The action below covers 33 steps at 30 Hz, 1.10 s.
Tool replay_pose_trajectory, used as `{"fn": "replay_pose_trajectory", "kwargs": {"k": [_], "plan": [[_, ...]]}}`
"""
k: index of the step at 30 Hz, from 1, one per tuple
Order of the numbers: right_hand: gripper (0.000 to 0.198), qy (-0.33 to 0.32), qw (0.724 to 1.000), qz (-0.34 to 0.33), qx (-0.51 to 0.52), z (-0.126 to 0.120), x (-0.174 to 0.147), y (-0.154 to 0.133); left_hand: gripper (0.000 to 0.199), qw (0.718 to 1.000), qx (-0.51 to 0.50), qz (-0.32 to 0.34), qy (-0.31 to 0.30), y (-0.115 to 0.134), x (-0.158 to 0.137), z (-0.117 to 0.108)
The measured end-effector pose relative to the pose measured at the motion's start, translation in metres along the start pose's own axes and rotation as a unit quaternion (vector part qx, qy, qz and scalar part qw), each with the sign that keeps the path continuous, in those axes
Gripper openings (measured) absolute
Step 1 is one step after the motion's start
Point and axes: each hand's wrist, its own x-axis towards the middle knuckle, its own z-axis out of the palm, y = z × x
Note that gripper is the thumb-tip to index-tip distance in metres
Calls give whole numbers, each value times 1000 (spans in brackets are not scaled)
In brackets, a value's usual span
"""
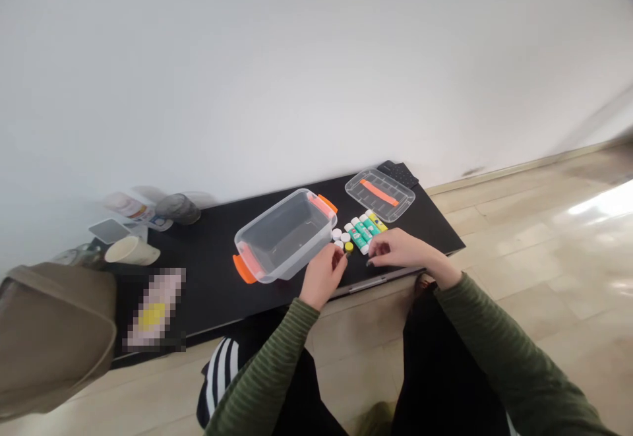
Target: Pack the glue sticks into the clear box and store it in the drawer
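My left hand (324, 276) is bent in beside the clear box, its fingertips closed at a yellow cap (349, 247). White caps (345, 237) sit close together just past those fingers, partly hidden. Curled loosely, my right hand (399, 250) is at the near ends of the green and white glue sticks (357, 239), with a gap between thumb and fingers and nothing visible in it. A yellow glue stick (376, 220) lies at the right of that row, partly covered by the hand. The clear plastic box (301, 261) with orange handles stands uncovered on my left.
A clear lid (403, 202) with an orange strip lies behind the glue sticks on the black table (210, 291). A black dotted object (400, 173) is by the wall. Leftward are a paper cup (132, 251), a dark glass (178, 209) and a brown-covered shape (54, 337).
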Motion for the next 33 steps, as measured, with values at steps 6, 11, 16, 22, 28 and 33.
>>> {"fn": "replay_pose_trajectory", "kwargs": {"k": [6, 11, 16, 22, 28, 33], "plan": [[80, 52, 977, -50, 201, 13, -8, -21, 80, 958, -271, -94, 22, 4, -8, -19], [84, 109, 973, 94, 182, 30, 12, -6, 79, 932, -308, -176, -71, -7, 11, -11], [85, 137, 969, 140, 149, 27, 15, 3, 78, 948, -273, -156, -51, -13, 13, -7], [51, 223, 943, 238, -72, 2, 22, 24, 60, 998, 4, -68, 10, -11, 14, 7], [21, 195, 912, 305, -193, -10, 37, 70, 30, 967, 248, -25, -57, -19, 27, 37], [24, 169, 914, 317, -190, -3, 44, 83, 27, 959, 276, -28, -64, -27, 34, 48]]}}
